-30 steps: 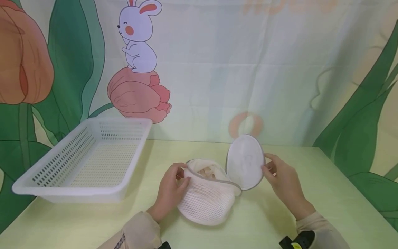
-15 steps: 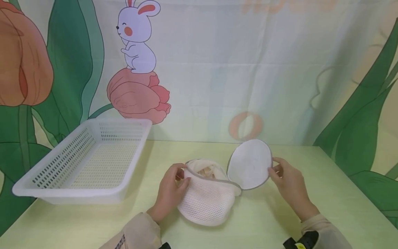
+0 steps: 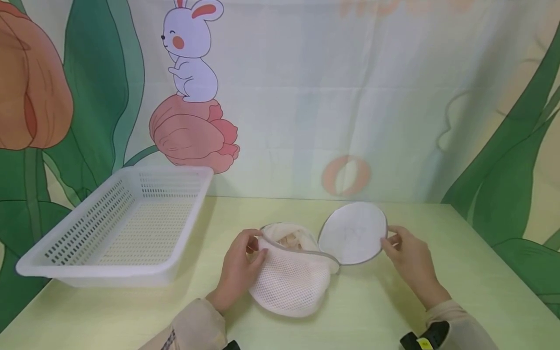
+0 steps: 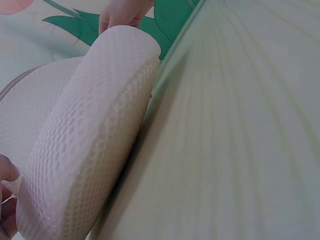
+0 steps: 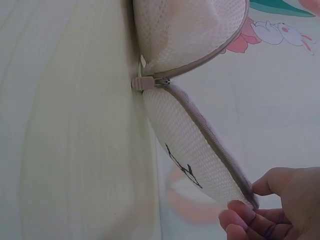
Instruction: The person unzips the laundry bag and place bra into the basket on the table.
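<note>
A white mesh laundry bag (image 3: 290, 287) with a grey zipper edge stands unzipped on the table. Something beige, partly hidden, shows in its mouth. My left hand (image 3: 238, 267) pinches the left side of the bag's rim between thumb and fingers. To the right, the bag's round lid (image 3: 353, 233) is folded back, and my right hand (image 3: 411, 260) pinches its outer edge. In the right wrist view the zipper pull (image 5: 145, 83) sits where lid and body join, and dark marks show on the lid's mesh. The left wrist view shows the bag's mesh side (image 4: 95, 135).
A white perforated plastic basket (image 3: 185, 243) stands on the left of the pale yellow-green table (image 3: 459, 257). Behind the table hangs a printed backdrop (image 3: 284, 97) with a rabbit and tulips.
My right hand has drawn the lid to the right and slightly down, so it lies wider and further back. The left hand keeps its hold on the laundry bag's rim.
</note>
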{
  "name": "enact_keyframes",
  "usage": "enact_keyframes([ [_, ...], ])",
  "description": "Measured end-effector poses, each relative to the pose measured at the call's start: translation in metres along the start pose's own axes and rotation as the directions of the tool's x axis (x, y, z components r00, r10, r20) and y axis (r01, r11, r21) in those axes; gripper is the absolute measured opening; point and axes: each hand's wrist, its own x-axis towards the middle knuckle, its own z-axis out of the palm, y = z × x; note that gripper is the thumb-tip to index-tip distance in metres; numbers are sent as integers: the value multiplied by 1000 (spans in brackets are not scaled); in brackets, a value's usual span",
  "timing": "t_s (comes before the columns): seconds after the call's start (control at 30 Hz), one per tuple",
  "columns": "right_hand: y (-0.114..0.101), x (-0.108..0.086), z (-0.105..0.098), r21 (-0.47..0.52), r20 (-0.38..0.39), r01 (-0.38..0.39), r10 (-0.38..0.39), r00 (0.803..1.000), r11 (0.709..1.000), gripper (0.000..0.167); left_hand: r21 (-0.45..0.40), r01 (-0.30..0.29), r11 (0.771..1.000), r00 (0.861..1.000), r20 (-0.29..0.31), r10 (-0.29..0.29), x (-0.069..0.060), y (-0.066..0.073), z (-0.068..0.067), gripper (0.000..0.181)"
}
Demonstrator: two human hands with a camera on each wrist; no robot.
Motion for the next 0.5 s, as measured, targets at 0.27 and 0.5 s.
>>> enact_keyframes([
  [0.27,8,1,3,-4,76,-50,51,996,999,46,4,-8,1000,1000,-5,8,-1,-2,0,36],
  [0.5,13,3,5,-36,151,-101,105,983,994,46,-1,-16,1000,1000,-8,16,0,-1,0,36],
])
